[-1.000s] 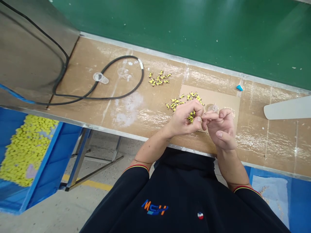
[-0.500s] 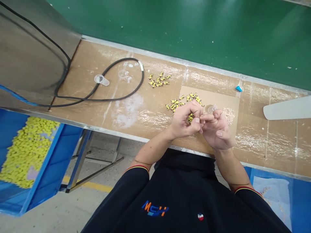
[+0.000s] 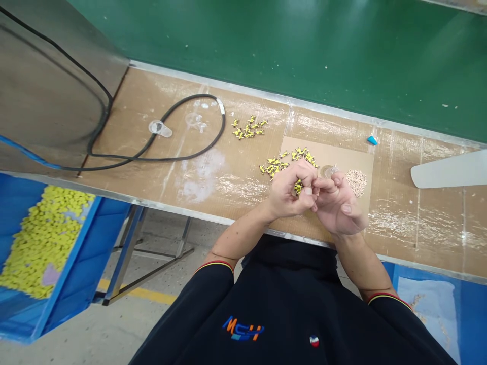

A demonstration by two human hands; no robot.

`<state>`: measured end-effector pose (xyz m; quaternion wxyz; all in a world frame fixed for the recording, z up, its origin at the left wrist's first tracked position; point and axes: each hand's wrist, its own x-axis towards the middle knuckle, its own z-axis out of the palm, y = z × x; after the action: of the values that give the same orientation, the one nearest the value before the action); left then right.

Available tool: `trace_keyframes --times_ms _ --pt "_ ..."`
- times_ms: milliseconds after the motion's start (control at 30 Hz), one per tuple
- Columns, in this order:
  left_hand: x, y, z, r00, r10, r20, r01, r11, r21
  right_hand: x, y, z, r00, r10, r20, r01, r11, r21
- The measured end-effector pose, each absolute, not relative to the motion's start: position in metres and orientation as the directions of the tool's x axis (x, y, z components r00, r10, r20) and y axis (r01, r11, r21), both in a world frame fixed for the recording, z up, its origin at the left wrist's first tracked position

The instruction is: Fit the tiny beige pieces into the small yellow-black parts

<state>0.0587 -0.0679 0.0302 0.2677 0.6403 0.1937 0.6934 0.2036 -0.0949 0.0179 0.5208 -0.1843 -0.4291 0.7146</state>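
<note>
Small yellow-and-black figurines [image 3: 303,154] lie jumbled in loose clusters, one farther left, others nearer; tiny pale pink pieces [image 3: 356,183] lie massed to the right.

Pieces [image 3: 249,130] were yellow with dark parts; beads [image 3: 356,183] were pale pink; card [image 3: 357,159] was plain tan; bench [image 3: 236,157] was brown, smudged white; wall [image 3: 266,35] was green with pale flecks. Cord [image 3: 167,159] was black, its tag [image 3: 220,106] white; cap [image 3: 372,140] was bright blue; chute [image 3: 449,170] was off-white. Left bin [image 3: 81,253] was blue, its lumps [image 3: 41,238] yellow; right bin [image 3: 472,314] was blue, its liner [image 3: 429,299] whitish. Shirt [image 3: 285,294] was near-black, logo [image 3: 243,329] blue and orange, cuff [image 3: 215,262] striped red and yellow; floor [image 3: 152,324] was grey, its line [image 3: 148,294] yellow
</note>
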Motion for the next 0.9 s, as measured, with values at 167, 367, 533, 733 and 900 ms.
trace_keyframes --times_ms 167,367,533,733,900 --pt "0.057 -0.066 0.028 -0.060 0.609 0.791 -0.116 -0.791 0.600 0.202 -0.097 0.029 -0.329 0.936 0.123 -0.625 -0.118 -0.772" --pt "0.031 -0.057 0.034 -0.041 0.581 0.813 0.041 -0.812 0.582 0.206 -0.096 0.038 -0.278 0.946 0.170 -0.621 -0.042 -0.783" --pt "0.015 -0.055 0.037 0.023 0.579 0.815 0.181 -0.804 0.566 0.209 -0.094 0.038 -0.259 0.948 0.182 -0.587 -0.004 -0.810" --pt "0.021 -0.058 0.037 0.088 0.513 0.854 0.197 -0.849 0.490 0.209 -0.095 0.035 -0.263 0.948 0.180 -0.558 0.002 -0.830" --pt "0.023 -0.058 0.036 0.090 0.481 0.872 0.268 -0.855 0.444 0.209 -0.096 0.033 -0.272 0.944 0.188 -0.530 0.016 -0.848"
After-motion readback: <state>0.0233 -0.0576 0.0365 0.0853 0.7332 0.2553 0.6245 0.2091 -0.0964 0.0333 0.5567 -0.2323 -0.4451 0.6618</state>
